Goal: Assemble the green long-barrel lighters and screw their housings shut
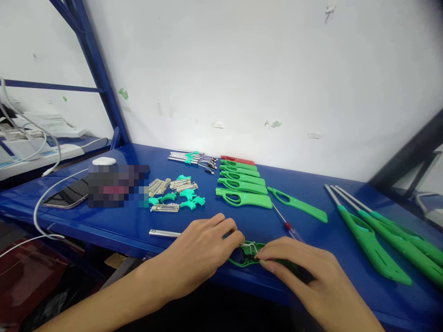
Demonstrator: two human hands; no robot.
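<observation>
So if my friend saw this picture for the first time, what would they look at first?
Probably the bright green: three long lighters lying at the right of the blue table, and a row of green shells in the middle. The one red shell at the row's far end might pop out too. Then their eyes may drop to the open shell at the table's near edge.

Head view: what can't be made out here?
In the head view:
Green casing's right part: largely covered by the right hand.
Metal tube's right end: hidden behind the left hand.
Two rear green lighters' butts: cut off by the right edge.
Whatever adjoins the phone: pixelated.
</observation>
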